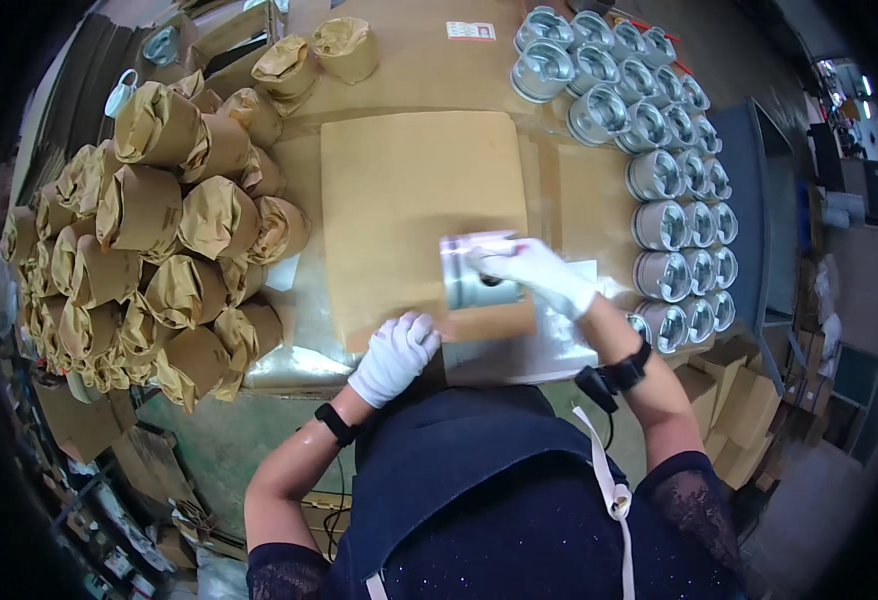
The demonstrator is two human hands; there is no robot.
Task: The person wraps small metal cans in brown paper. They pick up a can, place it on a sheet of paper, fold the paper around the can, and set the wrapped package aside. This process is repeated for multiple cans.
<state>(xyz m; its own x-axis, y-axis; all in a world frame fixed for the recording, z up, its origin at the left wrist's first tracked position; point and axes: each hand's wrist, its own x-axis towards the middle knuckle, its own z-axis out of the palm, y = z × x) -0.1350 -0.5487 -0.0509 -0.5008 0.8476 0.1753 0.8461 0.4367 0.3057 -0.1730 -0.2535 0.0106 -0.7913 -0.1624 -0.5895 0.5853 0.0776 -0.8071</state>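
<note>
My right hand (pixel 539 274), in a white glove, is closed on a shiny metal piston (pixel 474 285). The piston lies on its side over the near right part of a square of brown paper (pixel 414 200), and both are a little smeared by motion. A dark round hole shows in the piston's side beside my fingers. At the paper's near edge is my left hand (pixel 396 358), also in a white glove, with fingers curled together on that edge. Its fingertips are partly hidden.
Several paper-wrapped bundles (pixel 139 208) are heaped on the left, with two more (pixel 346 50) at the back. Rows of bare pistons (pixel 662 225) stand along the right side. A small printed card (pixel 471 31) lies at the far edge. Cardboard boxes (pixel 734 400) sit below right.
</note>
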